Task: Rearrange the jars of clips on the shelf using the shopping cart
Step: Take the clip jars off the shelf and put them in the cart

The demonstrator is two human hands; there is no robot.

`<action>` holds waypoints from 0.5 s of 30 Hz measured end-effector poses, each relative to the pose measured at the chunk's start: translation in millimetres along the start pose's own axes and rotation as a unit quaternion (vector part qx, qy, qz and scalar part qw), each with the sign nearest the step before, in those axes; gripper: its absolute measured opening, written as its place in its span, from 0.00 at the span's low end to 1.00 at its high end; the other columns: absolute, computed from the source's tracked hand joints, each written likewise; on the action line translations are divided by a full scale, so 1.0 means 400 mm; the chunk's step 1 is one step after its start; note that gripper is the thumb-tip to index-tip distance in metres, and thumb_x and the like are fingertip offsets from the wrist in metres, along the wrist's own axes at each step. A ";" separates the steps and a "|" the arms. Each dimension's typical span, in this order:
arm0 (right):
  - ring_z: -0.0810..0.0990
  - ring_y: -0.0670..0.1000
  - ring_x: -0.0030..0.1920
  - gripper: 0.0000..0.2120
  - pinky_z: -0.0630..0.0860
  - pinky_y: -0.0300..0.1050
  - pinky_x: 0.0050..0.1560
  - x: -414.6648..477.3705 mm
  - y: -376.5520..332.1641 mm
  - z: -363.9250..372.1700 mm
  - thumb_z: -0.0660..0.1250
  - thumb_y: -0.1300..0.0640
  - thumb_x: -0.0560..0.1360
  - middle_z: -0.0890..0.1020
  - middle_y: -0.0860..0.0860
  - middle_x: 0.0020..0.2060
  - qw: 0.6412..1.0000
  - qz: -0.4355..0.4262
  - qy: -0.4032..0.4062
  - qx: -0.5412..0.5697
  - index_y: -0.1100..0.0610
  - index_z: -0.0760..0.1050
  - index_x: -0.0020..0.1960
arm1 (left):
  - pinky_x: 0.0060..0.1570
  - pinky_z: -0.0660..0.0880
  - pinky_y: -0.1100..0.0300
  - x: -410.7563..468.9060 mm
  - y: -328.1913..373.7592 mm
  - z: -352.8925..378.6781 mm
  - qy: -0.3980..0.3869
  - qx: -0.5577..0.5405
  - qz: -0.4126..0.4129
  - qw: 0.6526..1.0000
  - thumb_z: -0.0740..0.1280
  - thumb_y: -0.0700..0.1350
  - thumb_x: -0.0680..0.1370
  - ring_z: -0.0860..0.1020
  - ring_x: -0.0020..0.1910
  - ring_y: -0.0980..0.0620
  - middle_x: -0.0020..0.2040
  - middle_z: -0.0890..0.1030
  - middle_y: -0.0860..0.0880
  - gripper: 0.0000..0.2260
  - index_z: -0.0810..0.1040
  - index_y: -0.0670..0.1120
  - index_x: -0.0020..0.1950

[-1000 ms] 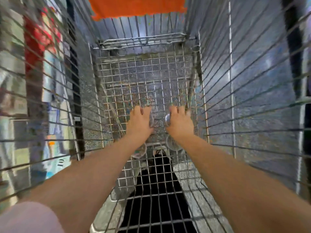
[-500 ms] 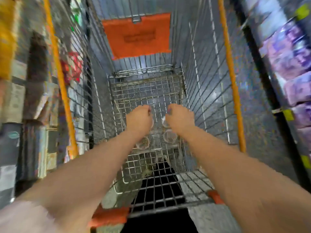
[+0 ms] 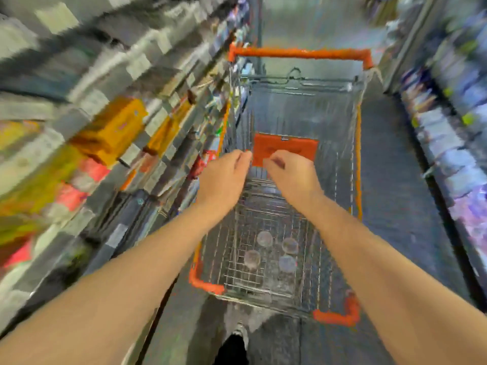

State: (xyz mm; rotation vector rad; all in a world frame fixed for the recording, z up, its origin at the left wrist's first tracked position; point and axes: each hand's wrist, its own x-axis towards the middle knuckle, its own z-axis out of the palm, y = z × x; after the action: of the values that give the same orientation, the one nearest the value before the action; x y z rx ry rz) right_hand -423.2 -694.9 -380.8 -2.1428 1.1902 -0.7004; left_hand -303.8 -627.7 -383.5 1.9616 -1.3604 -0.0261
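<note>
Several clear round jars (image 3: 264,238) stand close together on the wire floor of the shopping cart (image 3: 355,159), near its close end. The cart is a metal basket with orange rim trim and an orange flap at its far wall. My left hand (image 3: 225,176) and my right hand (image 3: 293,176) hover side by side above the middle of the cart, well above the jars. Both have loosely curled fingers, and I see nothing in either. The frame is blurred by motion.
Store shelves (image 3: 110,133) packed with yellow, orange and red packages run close along the cart's left side. More shelves (image 3: 453,143) with pale and purple goods line the right. A strip of dark aisle floor (image 3: 390,196) lies between the cart and the right shelves.
Both hands have let go of the jars on the cart floor and risen above the basket. The view has pulled up and back, showing the whole cart and the aisle.
</note>
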 end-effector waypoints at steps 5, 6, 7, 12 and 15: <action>0.78 0.57 0.40 0.14 0.73 0.50 0.43 -0.079 -0.243 -0.052 0.60 0.51 0.78 0.80 0.56 0.34 0.990 -0.126 -0.034 0.045 0.59 0.75 0.39 | 0.35 0.63 0.52 -0.091 0.059 -0.259 0.110 0.017 0.005 0.994 0.55 0.53 0.78 0.77 0.36 0.42 0.33 0.79 0.40 0.20 0.75 0.39 0.37; 0.77 0.56 0.38 0.14 0.71 0.49 0.42 -0.094 -0.299 -0.062 0.61 0.52 0.78 0.78 0.54 0.32 0.985 -0.153 -0.040 0.064 0.58 0.73 0.37 | 0.35 0.63 0.52 -0.107 0.067 -0.318 0.134 0.025 0.001 0.991 0.55 0.53 0.78 0.76 0.36 0.42 0.33 0.79 0.41 0.20 0.76 0.40 0.37; 0.75 0.54 0.36 0.15 0.68 0.48 0.39 -0.109 -0.359 -0.070 0.61 0.52 0.78 0.75 0.53 0.29 0.979 -0.182 -0.048 0.083 0.57 0.72 0.35 | 0.36 0.64 0.52 -0.120 0.072 -0.378 0.156 0.036 -0.005 0.987 0.55 0.53 0.78 0.76 0.36 0.43 0.34 0.79 0.42 0.20 0.76 0.40 0.37; 0.74 0.51 0.35 0.15 0.66 0.46 0.38 -0.181 -0.663 -0.060 0.61 0.51 0.77 0.77 0.52 0.30 0.934 -0.315 -0.094 0.136 0.58 0.74 0.35 | 0.40 0.68 0.51 -0.210 0.067 -0.695 0.263 0.073 -0.049 0.961 0.56 0.56 0.78 0.78 0.38 0.46 0.35 0.80 0.44 0.22 0.77 0.40 0.40; 0.74 0.52 0.35 0.15 0.66 0.49 0.40 -0.240 -0.841 -0.010 0.62 0.54 0.77 0.78 0.57 0.32 0.895 -0.389 -0.115 0.185 0.63 0.74 0.36 | 0.42 0.68 0.53 -0.299 0.039 -0.887 0.324 0.136 -0.063 0.934 0.54 0.55 0.76 0.76 0.39 0.49 0.36 0.80 0.46 0.21 0.78 0.41 0.40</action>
State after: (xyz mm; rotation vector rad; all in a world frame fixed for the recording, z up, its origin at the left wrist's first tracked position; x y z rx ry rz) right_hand -280.3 -467.1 -156.8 -2.2427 0.0130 -0.8746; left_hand -224.9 -336.6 -160.7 2.0148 -0.8269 0.7227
